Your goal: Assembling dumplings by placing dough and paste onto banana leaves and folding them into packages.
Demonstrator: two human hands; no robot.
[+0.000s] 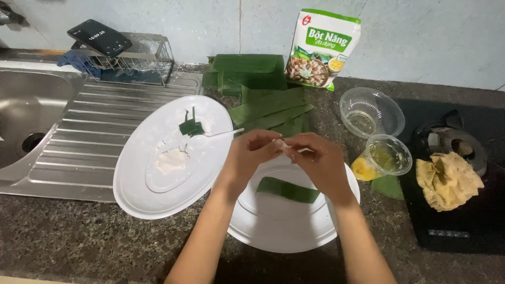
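Two white plates are present: one large oval white plate (158, 194) at left, carrying a lump of white dough (171, 159), a small folded green leaf piece (190, 126) and a slim white utensil (223, 132); one round white plate (279, 226) beneath the hands, carrying a single green banana-leaf strip (288, 190). Two clear plastic containers stand at right: one wide bowl (371, 111) and one cup of yellowish liquid (388, 154). One stack of cut green banana leaves (260, 89) and one printed flour bag (322, 47) sit at the rear.

The surface is a dark speckled stone counter (73, 236) against a pale blue wall. A stainless steel sink with ribbed drainboard (89, 137) occupies the left; a black stove (463, 221) holding a yellow cloth (447, 180) occupies the right.

The left hand (250, 155) and right hand (318, 158) meet above the round plate. Fingers are curled, fingertips drawn together, jointly pinching a small pale piece of dough (281, 145).
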